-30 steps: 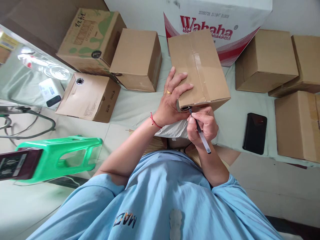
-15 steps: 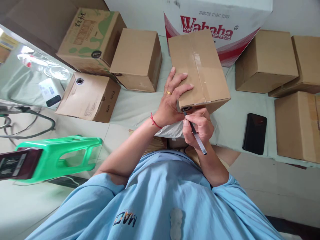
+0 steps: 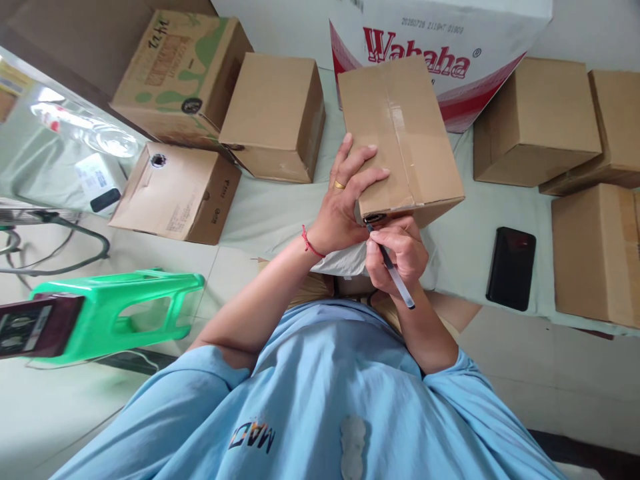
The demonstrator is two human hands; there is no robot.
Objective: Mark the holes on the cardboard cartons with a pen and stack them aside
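Note:
A tilted cardboard box [image 3: 405, 133] with clear tape along its seam is in front of me. My left hand [image 3: 345, 200] grips its near left corner, fingers spread over the top and the thumb down at the near side. Between the fingertips of my right hand [image 3: 400, 253] is a pen [image 3: 399, 280] with a translucent barrel and a dark tip end. The tip meets a dark round mark or hole [image 3: 375, 218] low on the box's near face. Whether the tip enters it, I cannot tell.
Cardboard boxes stand left [image 3: 273, 110] and right [image 3: 535, 120] on the cloth-covered table. Behind is a large white Wahaba-like printed carton [image 3: 480, 40]. A black phone [image 3: 511, 269] lies at right. A plastic bottle [image 3: 95, 133] and green stool [image 3: 120, 307] are at left.
Almost nothing differs. Both hands keep their hold, with the pen at the same spot on the box; the whole view has shifted slightly.

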